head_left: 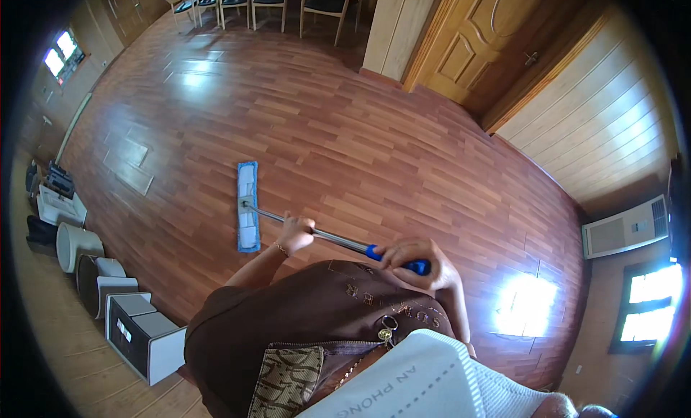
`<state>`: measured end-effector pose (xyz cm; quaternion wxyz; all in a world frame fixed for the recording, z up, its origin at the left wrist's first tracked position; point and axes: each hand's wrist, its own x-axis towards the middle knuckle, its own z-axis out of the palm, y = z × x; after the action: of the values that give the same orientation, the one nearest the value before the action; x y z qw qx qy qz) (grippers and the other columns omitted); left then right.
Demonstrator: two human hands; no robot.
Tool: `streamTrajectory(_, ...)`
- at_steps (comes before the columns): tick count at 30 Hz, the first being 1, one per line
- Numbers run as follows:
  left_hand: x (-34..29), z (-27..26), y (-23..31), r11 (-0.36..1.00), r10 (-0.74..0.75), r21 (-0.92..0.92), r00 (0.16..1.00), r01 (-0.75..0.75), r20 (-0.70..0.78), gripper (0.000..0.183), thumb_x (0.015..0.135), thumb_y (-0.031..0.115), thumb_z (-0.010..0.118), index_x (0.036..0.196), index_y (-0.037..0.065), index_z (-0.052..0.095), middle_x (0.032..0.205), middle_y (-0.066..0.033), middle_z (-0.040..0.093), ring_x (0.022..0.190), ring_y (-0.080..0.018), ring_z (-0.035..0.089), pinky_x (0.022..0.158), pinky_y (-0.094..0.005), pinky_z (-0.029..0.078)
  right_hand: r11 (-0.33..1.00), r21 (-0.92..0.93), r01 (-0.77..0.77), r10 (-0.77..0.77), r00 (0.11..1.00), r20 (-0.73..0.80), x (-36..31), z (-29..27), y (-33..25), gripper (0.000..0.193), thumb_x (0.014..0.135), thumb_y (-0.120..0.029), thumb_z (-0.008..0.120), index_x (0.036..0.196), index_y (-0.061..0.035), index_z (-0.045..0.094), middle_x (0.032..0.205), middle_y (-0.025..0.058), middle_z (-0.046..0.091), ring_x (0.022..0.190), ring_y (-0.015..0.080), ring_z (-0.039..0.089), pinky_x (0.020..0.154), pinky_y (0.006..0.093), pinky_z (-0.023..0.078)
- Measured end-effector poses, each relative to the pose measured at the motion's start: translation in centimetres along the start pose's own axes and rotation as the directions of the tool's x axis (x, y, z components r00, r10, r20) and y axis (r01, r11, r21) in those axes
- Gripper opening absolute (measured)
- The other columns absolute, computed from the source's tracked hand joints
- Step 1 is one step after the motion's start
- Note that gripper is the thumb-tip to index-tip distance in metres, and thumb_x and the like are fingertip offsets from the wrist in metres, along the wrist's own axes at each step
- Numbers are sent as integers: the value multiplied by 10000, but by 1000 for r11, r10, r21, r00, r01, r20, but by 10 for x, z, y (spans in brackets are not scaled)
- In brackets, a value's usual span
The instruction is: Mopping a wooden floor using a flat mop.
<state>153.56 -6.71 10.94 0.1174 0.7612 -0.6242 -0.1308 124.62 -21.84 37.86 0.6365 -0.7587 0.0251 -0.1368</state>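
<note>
A flat mop with a long metal pole runs from my chest out to the left. Its blue-edged, pale flat head lies on the wood-plank floor. My left hand is wrapped round the pole partway down, with a bracelet at the wrist. Higher up, my right hand grips the blue handle end close to my body. Fingers of both hands are closed on the mop.
Along the left wall stand a white-and-black cabinet, a rounded white unit and other items. Chairs line the far wall. A wooden door is at the far right, and a white floor-standing air conditioner stands on the right.
</note>
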Motion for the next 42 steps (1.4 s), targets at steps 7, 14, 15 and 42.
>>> streamTrajectory(7,16,-132,29,686,655,-606,704,-402,274,356,767,359,716,1055,166,635,1010,-72,671,1011,-249,625,893,-499,397,972,-225,68,-89,992,-84,1,48,-101,110,667,-33,671,777,-32,670,837,120,705,938,335,687,809,431,510)
streamTrajectory(14,59,-284,-67,173,780,-776,566,-607,-269,287,768,30,711,1050,64,672,1034,-107,668,1014,-315,619,895,-421,469,958,-279,70,-158,939,-305,110,146,-38,82,695,-29,647,769,-13,677,804,134,701,867,341,694,801,433,528)
streamTrajectory(15,68,-321,-62,-43,780,-828,499,-559,-377,184,808,84,697,992,92,690,992,-69,673,989,-274,625,877,-415,473,975,-217,55,-141,903,-405,118,151,-45,85,714,-29,636,777,2,684,805,141,701,854,343,693,795,417,534)
streamTrajectory(42,48,-443,-31,-611,751,-773,184,-168,-634,280,769,275,782,1024,205,689,976,-16,663,935,-169,613,800,-351,529,827,-256,501,-551,631,-546,187,217,-34,205,767,-202,706,651,-73,596,600,42,607,564,210,631,589,345,480)
